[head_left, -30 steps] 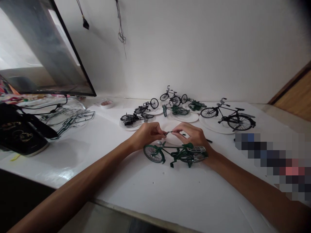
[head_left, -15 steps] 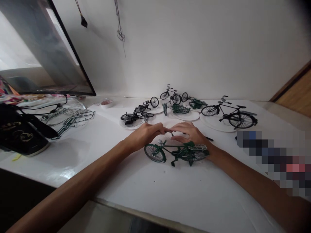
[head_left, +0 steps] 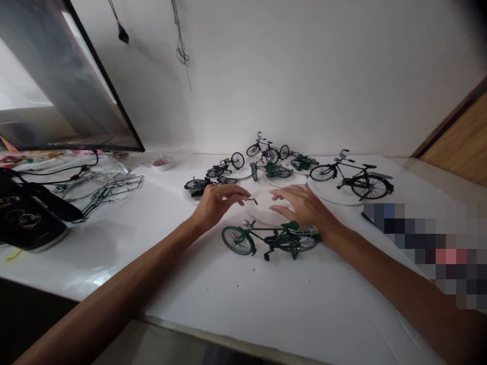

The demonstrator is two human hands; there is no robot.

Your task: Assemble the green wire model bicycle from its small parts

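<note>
My left hand [head_left: 218, 201] pinches a small bent metal piece [head_left: 251, 199] with a dark end between thumb and fingertips. It sticks out toward the right, over a white paper plate [head_left: 262, 209]. Across from it, my right hand [head_left: 294, 200] holds nothing, its thumb and fingers spread apart. In front of both hands a green model bicycle [head_left: 272, 238] stands upright on the white table [head_left: 213, 309], its rear wheel close to my right wrist.
Several model bicycles rest on paper plates behind my hands, including an upright black bicycle [head_left: 350, 177] at right. Green wire frames [head_left: 114, 190], a black tumbler [head_left: 32, 215], a tape roll [head_left: 162, 163] and a monitor [head_left: 68, 76] are at left. A blurred patch [head_left: 418, 243] covers the right.
My hands, which met at the fingertips, have drawn apart. The small bent piece now shows in my left hand, and my right fingers have spread. The whole view has shifted slightly.
</note>
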